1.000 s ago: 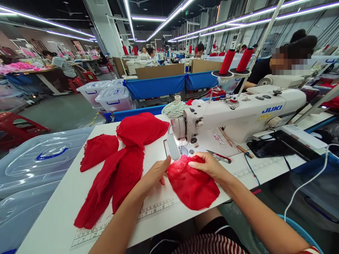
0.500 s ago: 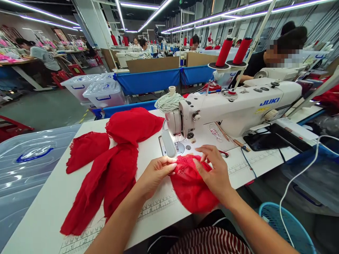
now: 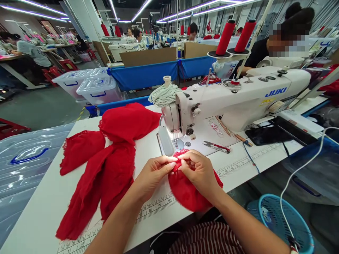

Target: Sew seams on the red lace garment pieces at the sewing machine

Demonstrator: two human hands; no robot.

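Observation:
A red fabric piece [image 3: 189,192] with a lacy edge hangs between my hands, just in front of the needle area of a white sewing machine [image 3: 225,102]. My left hand [image 3: 156,173] pinches its upper edge between thumb and fingers. Close beside it, fingertips nearly meeting, my right hand [image 3: 197,169] pinches the same edge. The cloth's lower part drapes over the table's front edge. More red fabric pieces [image 3: 116,155] lie spread on the table to the left. Red-handled thread snips [image 3: 217,146] rest right of my right hand.
The white table [image 3: 148,225] has ruler markings along its front. A dark phone [image 3: 267,135] and a wooden-handled tool [image 3: 242,139] lie under the machine arm. Red thread cones [image 3: 226,37] stand behind. A blue basket [image 3: 288,218] is at lower right; a lidded clear bin [image 3: 29,162] at left.
My right hand has moved left and closed on the fabric's edge beside my left hand; before, its fingers were spread. The snips are now uncovered. The view has shifted slightly.

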